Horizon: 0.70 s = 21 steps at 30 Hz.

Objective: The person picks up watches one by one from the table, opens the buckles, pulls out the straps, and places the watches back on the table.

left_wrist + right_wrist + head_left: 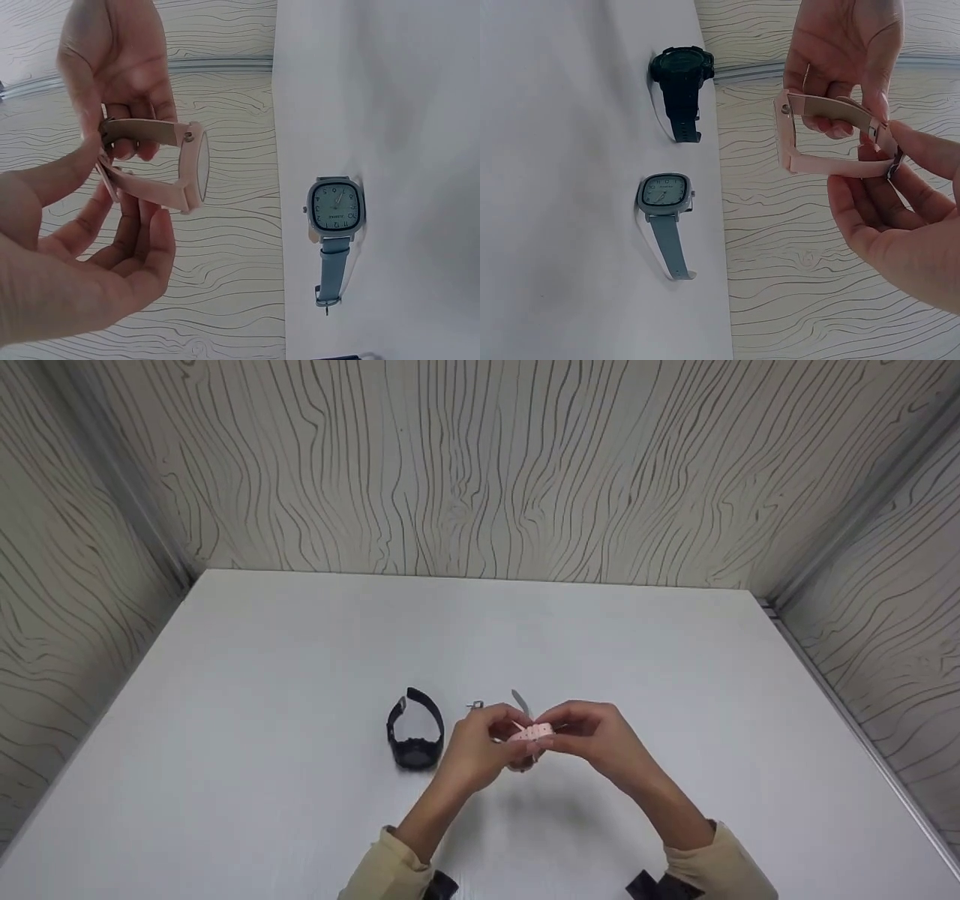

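Both hands hold a pink wristwatch above the table, its strap bent into a loop. In the left wrist view, my left hand pinches the strap ends at the side away from the watch case. My right hand grips the same end in the right wrist view, with thumb and fingers around the dark metal buckle. From the head view, the left hand and right hand meet at the strap, and their fingers hide part of the watch.
Beyond the hands, a grey-blue watch with a square face lies on the white table. Left of it stands a black watch with its strap curved open. Wood-grain panels enclose the table's back and sides.
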### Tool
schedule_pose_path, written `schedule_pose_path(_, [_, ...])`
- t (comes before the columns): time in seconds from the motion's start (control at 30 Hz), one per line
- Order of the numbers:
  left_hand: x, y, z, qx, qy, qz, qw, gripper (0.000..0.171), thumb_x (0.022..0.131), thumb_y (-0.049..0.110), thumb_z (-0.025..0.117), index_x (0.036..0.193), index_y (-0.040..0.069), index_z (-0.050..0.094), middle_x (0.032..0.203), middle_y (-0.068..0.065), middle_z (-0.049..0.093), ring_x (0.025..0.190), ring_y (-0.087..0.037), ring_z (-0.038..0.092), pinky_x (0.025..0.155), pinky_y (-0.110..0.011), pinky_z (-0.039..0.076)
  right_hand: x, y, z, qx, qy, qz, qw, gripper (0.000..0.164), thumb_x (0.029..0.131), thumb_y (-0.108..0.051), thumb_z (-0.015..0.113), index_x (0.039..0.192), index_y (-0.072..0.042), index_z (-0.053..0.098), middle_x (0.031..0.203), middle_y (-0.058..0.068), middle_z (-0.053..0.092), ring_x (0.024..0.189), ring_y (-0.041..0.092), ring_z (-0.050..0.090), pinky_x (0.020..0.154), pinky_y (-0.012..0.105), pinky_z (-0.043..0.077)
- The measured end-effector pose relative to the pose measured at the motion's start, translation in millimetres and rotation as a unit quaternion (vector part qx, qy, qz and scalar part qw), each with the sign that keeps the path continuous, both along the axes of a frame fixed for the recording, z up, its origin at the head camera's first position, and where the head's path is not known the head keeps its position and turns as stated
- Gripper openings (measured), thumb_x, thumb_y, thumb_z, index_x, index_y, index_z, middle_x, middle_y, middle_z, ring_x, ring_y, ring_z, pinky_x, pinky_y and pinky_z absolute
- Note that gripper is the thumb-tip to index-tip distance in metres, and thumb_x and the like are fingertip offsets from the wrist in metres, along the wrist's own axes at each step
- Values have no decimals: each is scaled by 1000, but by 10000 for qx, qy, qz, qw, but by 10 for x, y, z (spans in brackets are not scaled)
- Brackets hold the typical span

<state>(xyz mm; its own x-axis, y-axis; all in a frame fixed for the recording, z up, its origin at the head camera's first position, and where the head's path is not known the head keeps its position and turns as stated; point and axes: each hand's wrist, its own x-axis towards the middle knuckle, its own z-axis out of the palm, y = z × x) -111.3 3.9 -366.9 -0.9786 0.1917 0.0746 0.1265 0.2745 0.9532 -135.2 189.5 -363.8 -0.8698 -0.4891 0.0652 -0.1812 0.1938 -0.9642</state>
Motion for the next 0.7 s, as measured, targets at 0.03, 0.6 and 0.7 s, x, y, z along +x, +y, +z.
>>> schedule_pose_path(0.03, [2, 0, 3, 19, 21, 10, 10000, 16, 78, 8, 72, 92, 8, 66, 79, -1, 61, 74, -13, 55, 63, -28, 46, -2, 2, 1, 3, 7, -5, 10000, 23, 81, -10, 69, 100, 2, 65, 97, 17, 63, 89, 27, 62, 78, 34, 51])
schedule_pose_path(0.6, [-2, -15, -2, 1, 113, 16, 9999, 11, 78, 7, 71, 88, 7, 66, 79, 1, 62, 75, -12, 58, 66, -27, 49, 8, -10, -2, 130, 220, -160, 9995, 19, 80, -10, 70, 95, 0, 67, 93, 14, 64, 86, 25, 62, 78, 35, 51])
schedule_pose_path(0.7, [-7, -26, -9, -39, 178, 25, 9998, 11, 77, 7, 71, 87, 7, 66, 80, 0, 63, 76, -13, 59, 68, -28, 49, 15, -8, 1, 86, 219, -187, 9995, 18, 80, -9, 69, 95, 1, 66, 92, 14, 64, 85, 24, 62, 78, 35, 51])
